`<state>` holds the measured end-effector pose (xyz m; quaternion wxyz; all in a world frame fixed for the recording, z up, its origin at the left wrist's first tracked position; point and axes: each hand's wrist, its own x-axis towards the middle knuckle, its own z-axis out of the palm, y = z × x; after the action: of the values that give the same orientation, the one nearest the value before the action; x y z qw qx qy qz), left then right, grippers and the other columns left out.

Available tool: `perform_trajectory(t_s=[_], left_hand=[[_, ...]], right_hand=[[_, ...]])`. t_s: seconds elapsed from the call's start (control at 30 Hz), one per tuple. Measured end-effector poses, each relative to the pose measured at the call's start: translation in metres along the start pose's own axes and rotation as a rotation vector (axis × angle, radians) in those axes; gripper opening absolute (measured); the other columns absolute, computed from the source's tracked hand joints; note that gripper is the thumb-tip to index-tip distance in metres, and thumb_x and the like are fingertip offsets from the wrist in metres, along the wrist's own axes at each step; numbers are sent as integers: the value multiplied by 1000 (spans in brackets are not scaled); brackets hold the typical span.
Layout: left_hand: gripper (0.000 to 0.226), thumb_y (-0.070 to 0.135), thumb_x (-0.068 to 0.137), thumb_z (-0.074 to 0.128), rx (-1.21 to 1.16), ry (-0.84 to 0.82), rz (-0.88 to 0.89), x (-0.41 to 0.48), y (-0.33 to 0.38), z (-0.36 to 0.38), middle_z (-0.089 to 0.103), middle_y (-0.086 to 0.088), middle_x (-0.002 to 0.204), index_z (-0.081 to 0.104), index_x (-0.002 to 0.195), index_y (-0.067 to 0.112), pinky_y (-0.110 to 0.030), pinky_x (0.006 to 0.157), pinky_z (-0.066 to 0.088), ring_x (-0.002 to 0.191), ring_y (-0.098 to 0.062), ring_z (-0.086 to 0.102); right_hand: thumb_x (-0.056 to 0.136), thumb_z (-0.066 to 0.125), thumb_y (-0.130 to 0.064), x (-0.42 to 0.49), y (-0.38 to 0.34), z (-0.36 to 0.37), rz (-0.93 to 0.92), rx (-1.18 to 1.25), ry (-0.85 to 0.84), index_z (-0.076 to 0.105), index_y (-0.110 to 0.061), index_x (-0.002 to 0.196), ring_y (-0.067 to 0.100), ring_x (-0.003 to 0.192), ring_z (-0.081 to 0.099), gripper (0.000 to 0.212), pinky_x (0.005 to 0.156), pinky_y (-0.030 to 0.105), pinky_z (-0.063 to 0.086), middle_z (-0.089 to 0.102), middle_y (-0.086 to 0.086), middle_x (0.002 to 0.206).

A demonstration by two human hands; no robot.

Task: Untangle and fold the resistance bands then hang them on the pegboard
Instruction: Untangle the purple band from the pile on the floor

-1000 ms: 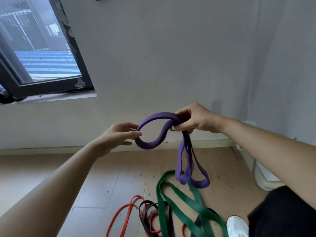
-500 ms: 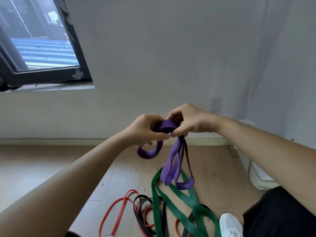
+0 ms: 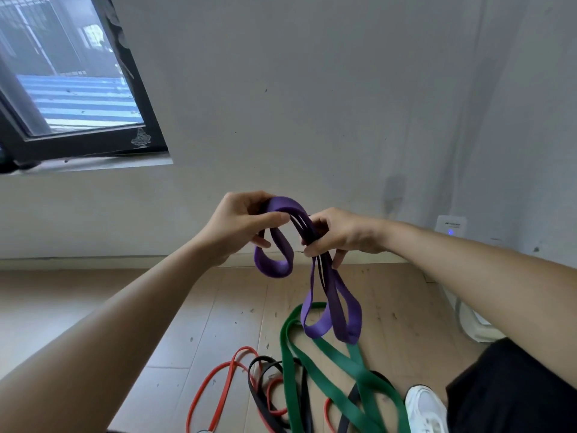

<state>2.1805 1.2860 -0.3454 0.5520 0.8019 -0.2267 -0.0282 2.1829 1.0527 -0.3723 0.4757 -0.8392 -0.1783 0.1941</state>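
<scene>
Through the head camera I see both hands raised in front of a pale wall (image 3: 312,104), working one purple band (image 3: 274,271) between them. The left hand (image 3: 240,226) is curled over the top of the band's arch, thumb pressed against the near side and fingers wrapped behind, so the band runs through its grip; a short loop hangs just beneath that hand. The right hand (image 3: 340,235) sits just beside it, fingers closed in a pinch round several bunched strands of the same band, which pass down through the fingers. Below the right hand two longer purple loops dangle free, clear of the floor (image 3: 203,307). The two hands are near each other, joined by the arch of the band. On the wooden floor underneath lies a loose heap: a wide green band (image 3: 352,360) directly below the hanging purple loops, a thin red band (image 3: 245,348) to its left, and a black band (image 3: 263,357) crossing between them; I cannot tell how they are knotted together. A white shoe (image 3: 424,407) touches the heap's right edge, beside black clothing (image 3: 515,385). A dark-framed window (image 3: 78,98) is at upper left.
</scene>
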Motion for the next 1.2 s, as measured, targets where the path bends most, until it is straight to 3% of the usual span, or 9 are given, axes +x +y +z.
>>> perform_trajectory(t_s=[0.2,0.3,0.47,0.6,0.73,0.8,0.9,1.03,1.2], left_hand=[[20,11,90,73,-126,113,-9,2,2,-19,74,-8,90,73,110,8,-27,57,59,84,-17,72],[23,14,90,72,-36,25,-91,-1,-11,-38,75,-7,93,71,113,11,-29,63,61,89,-21,73],[19,15,89,75,250,-241,-179,-9,-25,-36,72,-6,85,67,106,17,-28,59,55,73,-16,68],[18,12,86,78,232,-260,-157,-6,-14,-12,68,-12,82,65,99,10,-26,56,51,70,-20,65],[26,14,83,82,197,-269,-125,-3,-3,9,70,-1,79,68,105,15,-20,55,51,67,-13,67],[28,16,81,84,222,-294,-122,-3,-4,13,72,-5,80,69,105,14,-22,58,53,68,-14,69],[26,22,81,86,242,-275,-96,-1,-3,15,72,-16,82,73,100,11,-27,59,57,65,-17,68],[23,23,83,84,237,-213,-61,3,4,16,73,-14,78,74,100,12,-27,53,51,59,-14,63],[23,21,82,83,259,-174,-43,3,4,8,74,-17,86,75,101,11,-27,62,52,66,-14,65]], right_hand=[[91,72,-10,1,7,-6,18,-4,-11,65,-10,102,26,86,76,13,69,39,63,72,9,93],[91,72,-11,-4,4,-21,-28,60,70,68,-4,109,31,90,73,20,68,39,62,70,11,93],[89,73,-13,-11,-8,-28,-92,31,163,73,-5,103,28,69,61,16,50,28,47,62,13,79],[86,75,-11,-9,-19,-17,-129,-33,145,72,0,94,23,58,52,13,46,29,38,58,14,71],[82,80,-15,-8,-28,-7,-112,-185,76,75,-4,93,18,56,59,16,48,29,45,63,12,69],[79,82,-15,-7,-29,-5,-79,-230,51,76,-8,88,16,56,62,13,50,28,47,65,8,67],[78,84,-14,-7,-24,-8,-30,-247,24,76,-9,89,15,62,65,15,52,28,51,68,7,69],[78,86,-14,-10,-18,-13,0,-222,-20,72,-14,97,20,82,75,24,62,28,57,76,11,91],[79,86,-15,-10,-15,-14,-47,-220,25,72,-20,111,17,95,73,35,66,27,58,76,-2,98]])
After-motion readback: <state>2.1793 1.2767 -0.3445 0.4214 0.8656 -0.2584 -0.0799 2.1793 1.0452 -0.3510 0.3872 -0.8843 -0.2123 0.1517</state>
